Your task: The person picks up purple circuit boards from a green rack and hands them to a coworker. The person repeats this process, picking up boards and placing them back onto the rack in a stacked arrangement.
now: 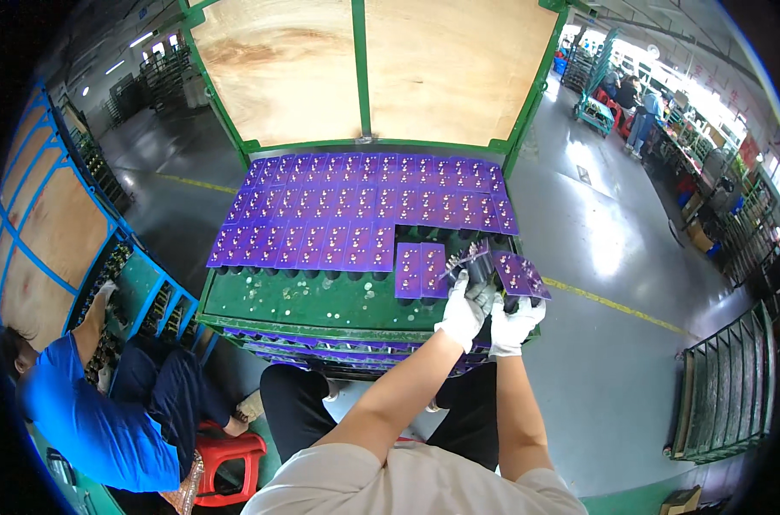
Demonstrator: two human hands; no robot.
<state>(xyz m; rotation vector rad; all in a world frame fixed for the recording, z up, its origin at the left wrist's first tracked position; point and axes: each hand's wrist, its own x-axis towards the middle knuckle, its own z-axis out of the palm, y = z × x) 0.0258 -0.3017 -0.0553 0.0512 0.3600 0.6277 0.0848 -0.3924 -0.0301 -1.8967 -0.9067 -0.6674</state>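
Two forearms (390, 390) rise from the lower edge, elbows bent; the left one slants up to the right, while the other stands nearly upright, and the two wrists end close together. Both hands wear white gloves: the left hand (463, 316) has its fingers narrowed on one tilted dark piece (473, 264) with pale metal prongs, and the right hand (517, 328), just beside it, curls its fingers under the near edge of one slanted purple card (520, 276); whether they grip it I cannot tell. Those two things are at the right front corner of one green cart (295, 300), above its top. Just left of the dark piece, two upright-set purple cards (421, 270) lie side by side. To the left, one co-worker in a blue top (98, 412) sits by one red stool (228, 455). Beyond the hands stretch three rows of purple cards (355, 206), too tightly packed to count singly, the nearest row reaching only part of the way across. Behind them rise two wooden panels (278, 73) in one green frame. Far off at right, several people (643, 112) are near a long bench.
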